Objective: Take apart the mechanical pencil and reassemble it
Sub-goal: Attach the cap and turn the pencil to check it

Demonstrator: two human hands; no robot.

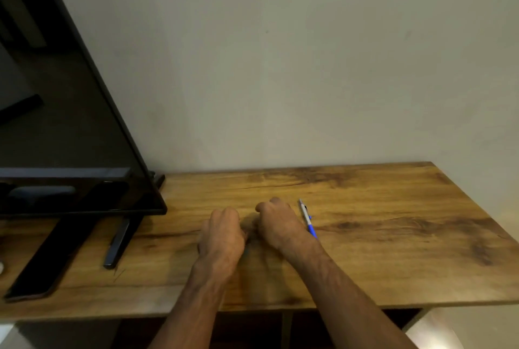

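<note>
Blue pencil (307, 220) lies on the wooden table (393, 236) just beside our right hand (276, 225), likely parked within reach; its fingers and our left hand (223, 232) curl under, any grip hidden.

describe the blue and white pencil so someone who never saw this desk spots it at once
On the brown wood-grain tabletop below the pale wall, find the person's right hand. Just right of it lies the slim blue and white mechanical pencil, silver tip toward the wall. Nothing else there is brightly coloured; the black screen stands far left.
</note>
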